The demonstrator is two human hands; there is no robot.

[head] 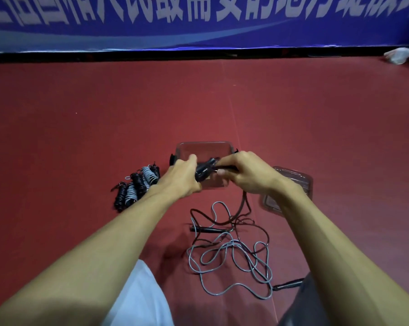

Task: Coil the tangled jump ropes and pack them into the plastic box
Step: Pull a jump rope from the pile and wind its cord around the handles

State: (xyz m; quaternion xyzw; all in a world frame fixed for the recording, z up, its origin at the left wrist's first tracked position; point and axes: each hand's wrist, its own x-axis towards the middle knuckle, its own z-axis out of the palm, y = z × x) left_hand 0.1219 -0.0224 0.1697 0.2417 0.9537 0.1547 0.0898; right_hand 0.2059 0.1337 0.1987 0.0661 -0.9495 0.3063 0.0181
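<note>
Rope first: the black rope (222, 220) rises from the floor (81, 114) into my grip, where black handles (204, 171) are held between my two hands, just over the near edge of the plastic box (205, 147). Which cord each handle belongs to I cannot tell. My left hand (182, 178) is wrapped round the thick end, fingers curled under; my right hand (245, 176) pinches the thin end between thumb and fingertips, and the cord drops away beneath that wrist. I judge the cord light, limp and springy, likely to kink and to snag on the grey rope (234, 257), whose loops lie tangled with it below my right hand, nearer my body. The stiff handles look the sensible place to hold; bare cord would slip and twist. Both forearms reach straight out, hands close together. One loose handle (208, 229) lies below my hands in the tangle, a second handle (288, 284) beside my right forearm. Left of my left hand sit the coiled ropes (137, 187), already wound; right of my right hand the lid (290, 191) lies flat. Beyond the box hangs a blue banner (198, 31).
</note>
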